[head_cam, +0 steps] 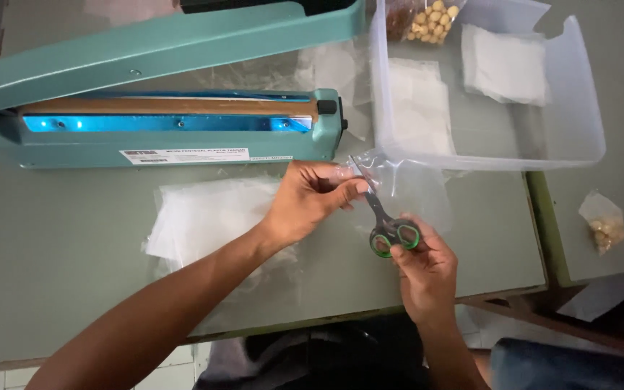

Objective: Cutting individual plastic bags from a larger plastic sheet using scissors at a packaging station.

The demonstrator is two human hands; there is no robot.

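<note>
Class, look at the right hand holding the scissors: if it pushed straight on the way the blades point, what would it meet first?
Most likely the clear plastic bag pinched by the left hand: the scissors in the right hand point up-left, and their tips already sit at the bag's edge. Depth is hard to judge.

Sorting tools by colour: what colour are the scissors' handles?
The scissors in the right hand have black handles with green rims, seen in the head view.

A clear plastic bag [399, 184] is pinched by the left hand [310, 201] while scissors [384, 220] are held by the right hand [427, 267].
</note>
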